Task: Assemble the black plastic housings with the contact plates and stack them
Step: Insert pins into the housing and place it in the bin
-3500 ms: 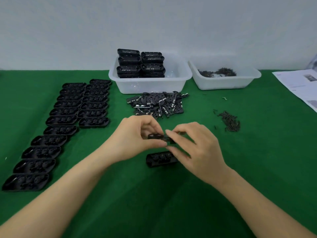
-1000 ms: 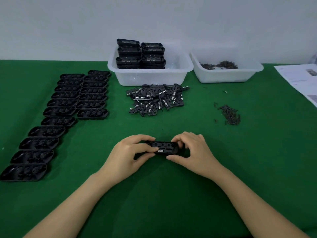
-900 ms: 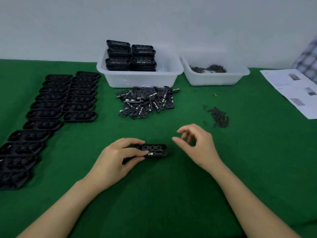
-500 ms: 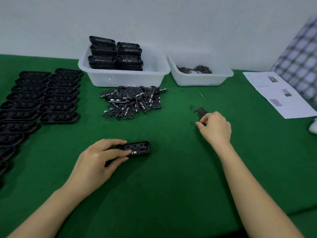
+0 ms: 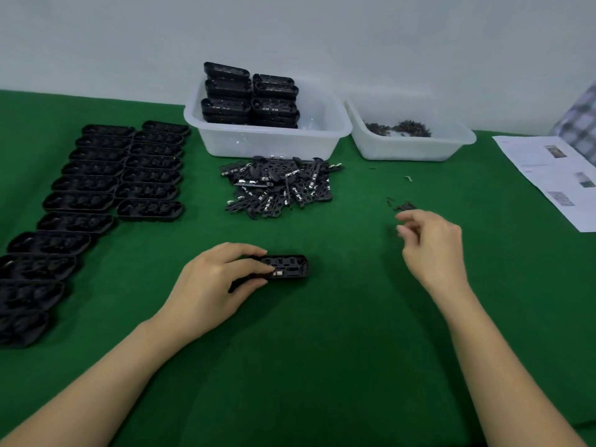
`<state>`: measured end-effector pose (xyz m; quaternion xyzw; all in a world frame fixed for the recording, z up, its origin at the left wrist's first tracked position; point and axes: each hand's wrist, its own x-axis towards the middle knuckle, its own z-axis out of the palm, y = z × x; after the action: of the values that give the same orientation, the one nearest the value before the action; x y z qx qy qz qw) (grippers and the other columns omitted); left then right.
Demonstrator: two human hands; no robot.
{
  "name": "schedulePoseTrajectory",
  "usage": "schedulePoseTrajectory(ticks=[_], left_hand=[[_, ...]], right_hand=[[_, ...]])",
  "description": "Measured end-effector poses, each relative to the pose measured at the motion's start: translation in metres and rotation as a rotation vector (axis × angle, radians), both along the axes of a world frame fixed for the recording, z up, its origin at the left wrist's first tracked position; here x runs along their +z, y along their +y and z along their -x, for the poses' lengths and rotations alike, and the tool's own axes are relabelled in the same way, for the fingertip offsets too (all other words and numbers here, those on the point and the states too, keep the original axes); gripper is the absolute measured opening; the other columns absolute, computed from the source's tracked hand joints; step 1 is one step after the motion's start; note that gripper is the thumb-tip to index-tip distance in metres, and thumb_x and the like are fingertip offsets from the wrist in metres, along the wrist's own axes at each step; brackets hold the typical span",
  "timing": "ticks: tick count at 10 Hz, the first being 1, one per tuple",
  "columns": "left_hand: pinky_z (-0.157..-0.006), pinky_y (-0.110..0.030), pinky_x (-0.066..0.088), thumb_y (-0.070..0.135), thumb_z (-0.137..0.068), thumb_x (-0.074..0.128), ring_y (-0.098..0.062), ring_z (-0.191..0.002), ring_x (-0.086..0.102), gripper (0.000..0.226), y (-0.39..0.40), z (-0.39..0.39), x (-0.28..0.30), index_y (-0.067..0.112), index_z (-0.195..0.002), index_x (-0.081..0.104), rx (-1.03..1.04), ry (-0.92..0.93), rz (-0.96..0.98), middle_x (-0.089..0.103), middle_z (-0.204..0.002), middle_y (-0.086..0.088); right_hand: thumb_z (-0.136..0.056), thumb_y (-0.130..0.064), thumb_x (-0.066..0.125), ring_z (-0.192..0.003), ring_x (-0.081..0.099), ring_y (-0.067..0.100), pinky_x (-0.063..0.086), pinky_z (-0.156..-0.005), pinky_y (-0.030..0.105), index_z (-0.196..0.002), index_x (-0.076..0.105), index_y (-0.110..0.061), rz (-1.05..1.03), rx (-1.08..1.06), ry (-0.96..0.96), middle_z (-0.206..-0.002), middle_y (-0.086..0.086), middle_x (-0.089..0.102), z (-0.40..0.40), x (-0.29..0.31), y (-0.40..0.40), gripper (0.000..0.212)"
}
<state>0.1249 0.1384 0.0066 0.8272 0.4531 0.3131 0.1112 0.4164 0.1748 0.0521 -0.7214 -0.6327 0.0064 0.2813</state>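
On the green felt table (image 5: pixel 322 366), finished stacks fill the clear plastic tub (image 5: pixel 267 141); nearer than it, many empty black housings (image 5: pixel 96 201) wait. Left hand (image 5: pixel 213 285) grips the plated black oblong housing (image 5: pixel 288 267); right hand (image 5: pixel 430 243), fingers loosely curled, contents unclear.

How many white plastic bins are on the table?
2. One bin sits at the back centre, holding stacked black housings; the other bin is beside it on the right, holding small dark screws.

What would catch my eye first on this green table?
Two bare hands at the centre: the left hand grips a black housing lying on the cloth, while the right hand hovers beside a small heap of screws. Rows of empty housings line the left side.
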Motion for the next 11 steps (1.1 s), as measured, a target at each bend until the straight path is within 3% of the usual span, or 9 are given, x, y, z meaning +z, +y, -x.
schedulePoseTrajectory(ticks=[1,2,4,5,6,7,8,9,11], left_hand=[[-0.079,-0.039,0.054,0.015,-0.076,0.074,-0.021,-0.096,0.063,0.022,0.004,0.002,0.001,0.016,-0.098,0.073,-0.021,0.034,-0.019,0.066,-0.107,-0.002],[-0.080,-0.039,0.054,0.015,-0.079,0.071,-0.023,-0.097,0.062,0.023,0.003,0.002,-0.001,0.015,-0.101,0.072,-0.041,0.055,-0.041,0.065,-0.109,-0.005],[-0.080,-0.039,0.053,0.013,-0.078,0.073,-0.027,-0.094,0.061,0.023,0.006,0.002,-0.003,0.015,-0.101,0.073,-0.067,0.068,-0.089,0.064,-0.115,-0.009],[-0.079,-0.039,0.053,0.014,-0.079,0.072,-0.026,-0.093,0.061,0.023,0.007,0.003,-0.004,0.015,-0.101,0.073,-0.074,0.060,-0.089,0.066,-0.111,-0.007],[-0.079,-0.038,0.052,0.015,-0.079,0.072,-0.025,-0.093,0.060,0.023,0.008,0.003,-0.004,0.016,-0.102,0.073,-0.071,0.046,-0.082,0.066,-0.110,-0.006],[-0.080,-0.038,0.052,0.015,-0.079,0.072,-0.025,-0.093,0.061,0.023,0.008,0.003,-0.004,0.016,-0.101,0.073,-0.066,0.039,-0.072,0.066,-0.110,-0.006],[-0.079,-0.039,0.052,0.015,-0.079,0.072,-0.025,-0.093,0.061,0.022,0.008,0.002,-0.004,0.016,-0.101,0.073,-0.062,0.040,-0.064,0.066,-0.110,-0.006],[-0.079,-0.040,0.052,0.014,-0.079,0.072,-0.026,-0.092,0.061,0.022,0.008,0.003,-0.004,0.015,-0.102,0.073,-0.060,0.038,-0.068,0.066,-0.110,-0.007],[-0.080,-0.039,0.052,0.015,-0.080,0.071,-0.024,-0.093,0.060,0.022,0.008,0.002,-0.004,0.016,-0.102,0.072,-0.057,0.025,-0.051,0.066,-0.110,-0.005]], right_hand=[[-0.086,-0.001,0.056,-0.071,0.060,0.012,0.047,-0.075,0.023,-0.086,0.072,-0.017,0.037,0.094,0.234,-0.080,0.001,0.067,0.017,0.010,-0.009,0.022],[-0.091,0.001,0.046,-0.055,0.055,0.005,0.047,-0.063,0.020,-0.075,0.065,-0.017,0.246,0.139,0.781,-0.061,0.000,0.059,0.036,0.014,-0.017,0.031],[-0.088,0.006,0.036,-0.037,0.043,0.005,0.041,-0.039,0.016,-0.081,0.051,-0.005,0.501,0.147,1.930,-0.052,-0.002,0.049,0.057,0.018,-0.026,0.020],[-0.054,0.016,0.071,-0.042,0.051,0.007,0.045,-0.043,0.017,-0.077,0.063,0.003,0.546,0.202,2.232,-0.062,0.003,0.055,0.061,0.022,-0.032,0.028],[-0.029,0.019,0.082,-0.051,0.062,0.008,0.049,-0.043,0.018,-0.078,0.070,0.006,0.574,0.256,2.284,-0.072,0.007,0.065,0.063,0.022,-0.040,0.052],[-0.028,0.018,0.083,-0.057,0.066,0.009,0.049,-0.041,0.016,-0.091,0.072,0.002,0.591,0.293,2.262,-0.075,0.008,0.068,0.066,0.022,-0.043,0.066],[-0.033,0.018,0.080,-0.053,0.065,0.009,0.048,-0.040,0.016,-0.085,0.071,0.003,0.591,0.245,2.218,-0.069,0.010,0.066,0.071,0.020,-0.044,0.055],[-0.070,0.005,0.052,-0.046,0.061,0.003,0.045,-0.039,0.011,-0.085,0.059,-0.004,0.577,0.203,2.130,-0.063,0.004,0.063,0.076,0.020,-0.045,0.018],[-0.076,0.005,0.040,-0.035,0.049,0.001,0.040,-0.034,0.011,-0.081,0.055,-0.006,0.612,0.219,2.196,-0.060,0.000,0.053,0.078,0.021,-0.046,0.020]])
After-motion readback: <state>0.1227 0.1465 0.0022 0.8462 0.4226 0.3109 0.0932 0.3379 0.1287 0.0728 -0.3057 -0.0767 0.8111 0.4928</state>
